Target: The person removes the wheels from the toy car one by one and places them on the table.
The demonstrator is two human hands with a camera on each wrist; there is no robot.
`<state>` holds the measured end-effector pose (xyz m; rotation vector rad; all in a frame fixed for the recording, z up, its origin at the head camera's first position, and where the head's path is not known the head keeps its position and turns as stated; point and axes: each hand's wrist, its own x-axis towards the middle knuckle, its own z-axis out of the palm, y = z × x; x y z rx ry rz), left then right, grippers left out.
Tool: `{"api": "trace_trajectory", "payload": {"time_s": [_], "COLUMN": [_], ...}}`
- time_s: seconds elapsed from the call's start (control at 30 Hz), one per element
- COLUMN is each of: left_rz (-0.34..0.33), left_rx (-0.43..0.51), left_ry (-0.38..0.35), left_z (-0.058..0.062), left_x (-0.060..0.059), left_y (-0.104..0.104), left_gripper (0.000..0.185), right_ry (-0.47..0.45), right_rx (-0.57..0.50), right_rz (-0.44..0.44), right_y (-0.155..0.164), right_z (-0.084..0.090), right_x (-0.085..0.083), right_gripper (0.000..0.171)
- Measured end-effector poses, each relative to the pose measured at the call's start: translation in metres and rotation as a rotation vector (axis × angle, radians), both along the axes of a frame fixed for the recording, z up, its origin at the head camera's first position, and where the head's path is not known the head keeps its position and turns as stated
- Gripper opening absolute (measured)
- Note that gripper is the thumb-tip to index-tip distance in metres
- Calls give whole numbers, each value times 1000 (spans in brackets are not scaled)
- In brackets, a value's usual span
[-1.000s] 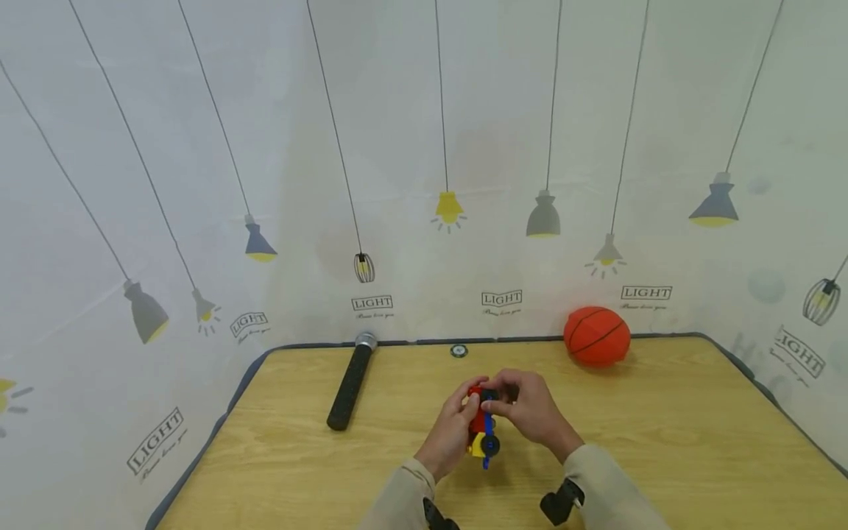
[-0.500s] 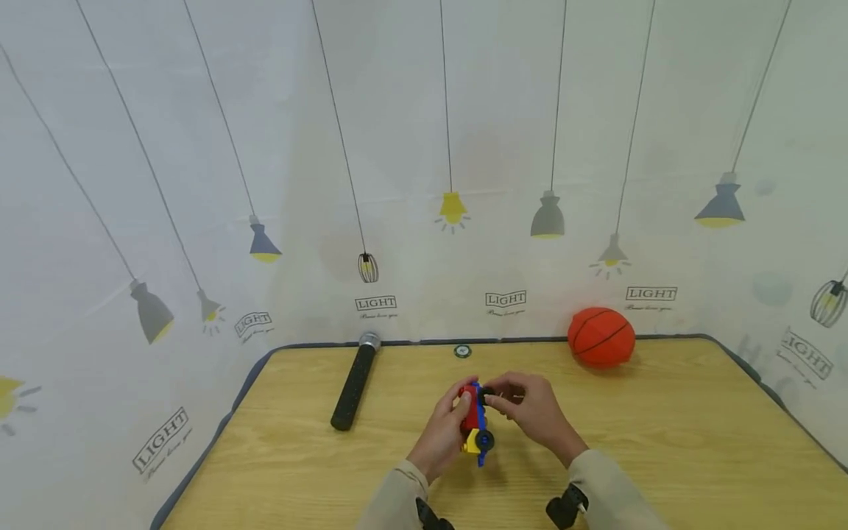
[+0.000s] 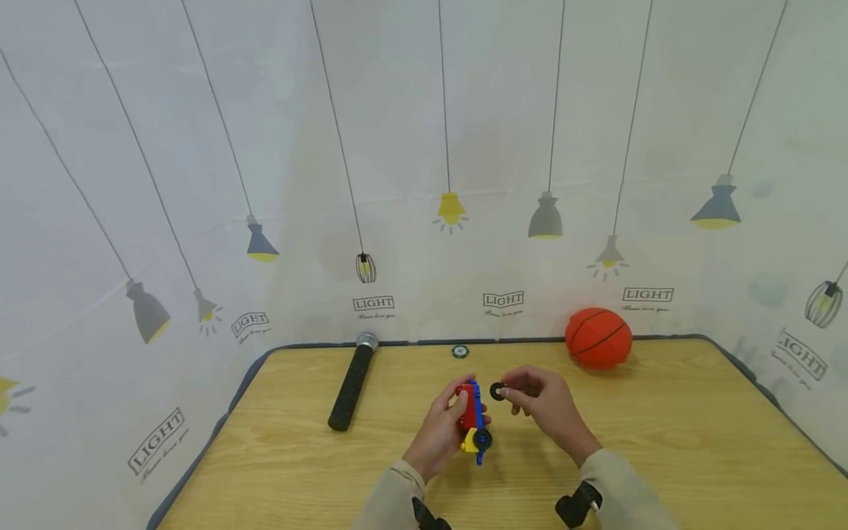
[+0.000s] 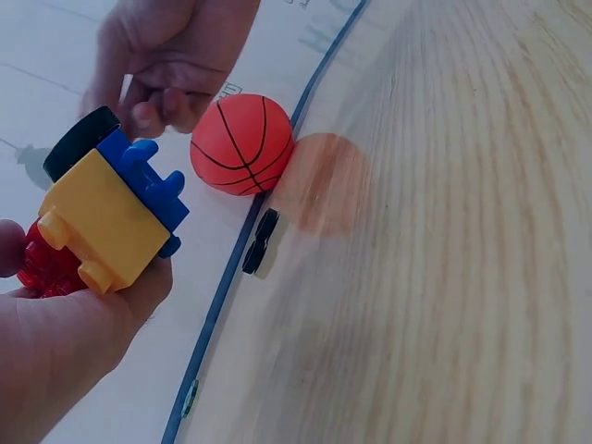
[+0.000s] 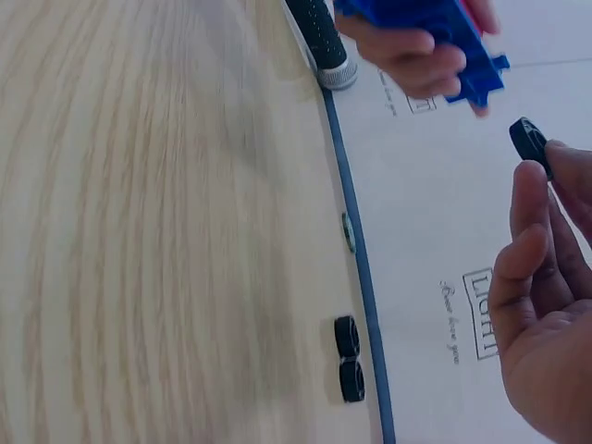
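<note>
A toy car [image 3: 472, 412] of red, blue and yellow building blocks is held in my left hand [image 3: 433, 430], above the table. In the left wrist view its yellow block [image 4: 106, 222] faces the camera, with one black wheel [image 4: 81, 143] on the side. My right hand [image 3: 546, 401] pinches a loose black wheel [image 3: 497, 391] between thumb and fingertips, just to the right of the car and apart from it. The right wrist view shows that wheel [image 5: 530, 146] edge-on, near the car's blue base [image 5: 435, 37]. Some of the car is hidden by the left fingers.
Two black wheels [image 5: 348, 359] stand side by side near the table's back edge. A black microphone [image 3: 352, 383] lies at left, a small round disc [image 3: 460, 352] at the back, and a red toy basketball [image 3: 599, 338] at back right. A printed cloth wall [image 3: 424, 147] surrounds the table.
The wheel in my right hand has come away from the car's far end and moved right with the hand. My left hand has shifted slightly left with the car.
</note>
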<state>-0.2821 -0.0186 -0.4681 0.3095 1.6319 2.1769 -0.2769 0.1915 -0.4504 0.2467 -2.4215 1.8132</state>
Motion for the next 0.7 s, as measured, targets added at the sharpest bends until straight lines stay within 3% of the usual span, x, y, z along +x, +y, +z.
{"api": "trace_trajectory", "payload": {"time_s": [0.37, 0.7], "left_rz": [6, -52], "left_rx": [-16, -45], "left_ry": [-18, -33], "left_z": [0, -1], "left_x": [-3, -2], "left_y": [-8, -9], "left_gripper": [42, 42], "right_ry": [-80, -158], "right_rx": [24, 60], "right_rz": [-75, -141], "right_y": [31, 55], "right_z": [-5, -13], "right_x": [-9, -25], "right_gripper": [26, 26]}}
